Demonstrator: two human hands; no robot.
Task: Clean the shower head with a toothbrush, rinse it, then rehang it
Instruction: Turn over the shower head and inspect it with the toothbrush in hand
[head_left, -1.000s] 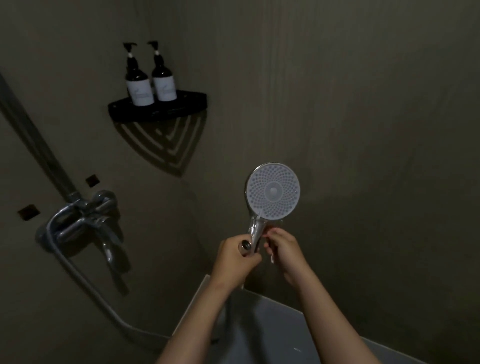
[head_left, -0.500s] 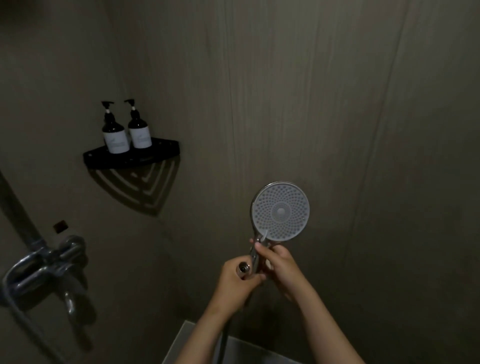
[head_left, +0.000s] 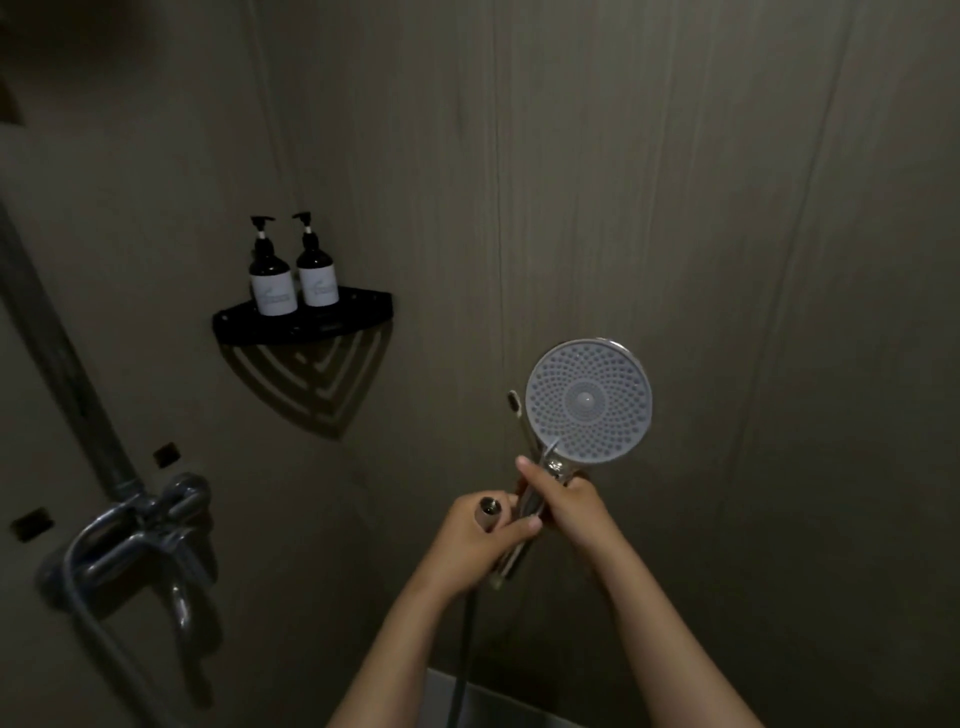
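Observation:
The round shower head (head_left: 588, 400) faces me with its white nozzle face, held up in front of the wall. My right hand (head_left: 569, 506) grips its chrome handle just under the face. A toothbrush (head_left: 514, 403) stands upright just left of the face, bristle end up. Its shaft runs down behind my right thumb, so I cannot tell which hand holds it. My left hand (head_left: 480, 538) is closed around the metal end of the hose (head_left: 489, 512), with its thumb against the handle. From that hand the hose (head_left: 466, 654) hangs downward.
On the left wall sits the chrome mixer tap (head_left: 140, 535), with a riser pipe (head_left: 57, 338) above it. A black corner shelf (head_left: 304, 319) carries two dark pump bottles (head_left: 272, 283). A pale ledge (head_left: 498, 706) shows at the bottom between my forearms.
The toothbrush head now shows beside the shower face, where it was hidden before. My view has swung, shifting the tap and shelf. Both hands stay on the handle.

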